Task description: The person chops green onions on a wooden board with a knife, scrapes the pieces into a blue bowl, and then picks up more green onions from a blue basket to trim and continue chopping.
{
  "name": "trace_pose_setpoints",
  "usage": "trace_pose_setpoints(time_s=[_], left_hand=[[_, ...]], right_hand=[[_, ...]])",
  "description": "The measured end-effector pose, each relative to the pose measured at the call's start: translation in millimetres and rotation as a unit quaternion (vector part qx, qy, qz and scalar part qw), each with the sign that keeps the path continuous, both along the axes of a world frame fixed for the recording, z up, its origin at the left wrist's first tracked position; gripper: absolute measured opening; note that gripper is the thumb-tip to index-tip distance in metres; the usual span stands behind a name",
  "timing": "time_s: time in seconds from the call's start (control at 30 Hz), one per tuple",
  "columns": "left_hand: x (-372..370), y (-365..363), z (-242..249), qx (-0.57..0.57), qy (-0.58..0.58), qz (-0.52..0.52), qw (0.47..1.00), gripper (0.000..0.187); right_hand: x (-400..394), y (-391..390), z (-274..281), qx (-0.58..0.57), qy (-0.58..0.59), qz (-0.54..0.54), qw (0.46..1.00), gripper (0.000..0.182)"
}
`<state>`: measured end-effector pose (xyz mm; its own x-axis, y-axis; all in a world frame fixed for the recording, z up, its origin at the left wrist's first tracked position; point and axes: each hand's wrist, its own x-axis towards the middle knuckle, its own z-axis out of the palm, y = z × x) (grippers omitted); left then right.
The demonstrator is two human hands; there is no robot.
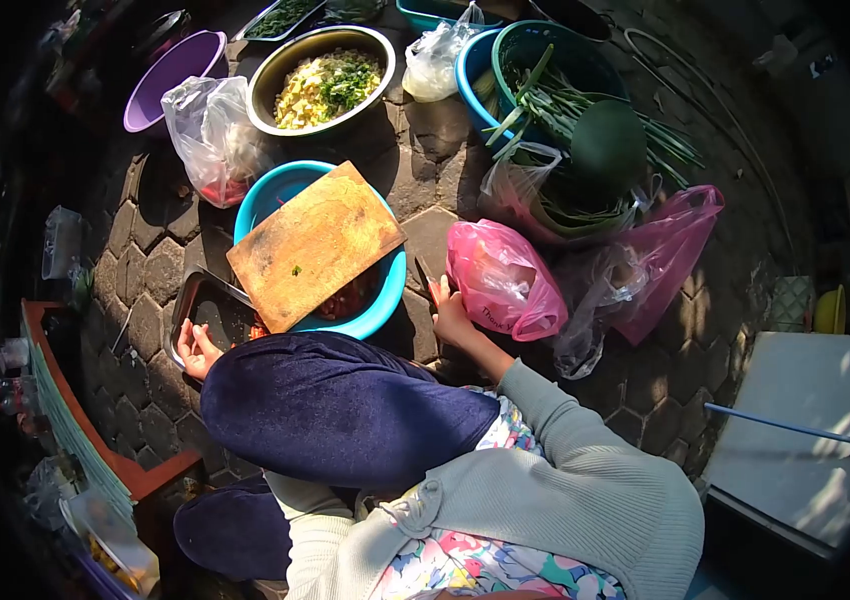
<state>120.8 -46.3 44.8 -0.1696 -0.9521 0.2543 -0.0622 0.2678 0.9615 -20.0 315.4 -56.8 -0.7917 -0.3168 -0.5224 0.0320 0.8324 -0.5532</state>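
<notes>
My right hand (453, 318) is closed around the reddish handle of a knife (433, 284), its blade pointing away from me, beside a pink plastic bag (505, 280). At the near end of a dark metal tray (217, 300) is my left hand (199, 350), with its fingers apart and nothing visible in them. A worn wooden cutting board (317, 245) lies slanted across a light-blue basin (397, 290), with a small green scrap on top. Dark reddish contents show in the basin under the board's edge. Part of the tray is hidden by the board and my knee.
Beyond the basin stand a metal bowl (263, 92) of chopped yellow and green food, a purple basin (173, 75) and a clear bag (207, 125). Green basins (510, 50) with long green leaves (665, 140) are at back right. Hexagonal paving (165, 268) surrounds me.
</notes>
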Motion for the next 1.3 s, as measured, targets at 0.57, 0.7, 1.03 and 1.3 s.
trace_pose_setpoints(time_s=[0.57,0.7,1.03,1.3], left_hand=[[96.2,58.7,144.6,-0.036,-0.060,0.029,0.997,0.024],[121.7,63.7,150.7,0.033,-0.008,0.056,0.998,0.023],[102.0,73.7,154.4,0.039,-0.072,-0.002,0.997,0.024],[106.3,81.6,151.9,0.036,-0.111,-0.019,0.993,0.025]], right_hand=[[-432.0,-27.3,108.2,0.323,0.160,0.010,0.933,0.050],[-398.9,3.4,111.6,0.185,0.276,-0.042,0.942,0.031],[-318.0,88.0,128.4,0.158,0.298,0.198,0.920,0.038],[-376.4,90.8,183.1,0.181,-0.009,0.195,0.964,0.042]])
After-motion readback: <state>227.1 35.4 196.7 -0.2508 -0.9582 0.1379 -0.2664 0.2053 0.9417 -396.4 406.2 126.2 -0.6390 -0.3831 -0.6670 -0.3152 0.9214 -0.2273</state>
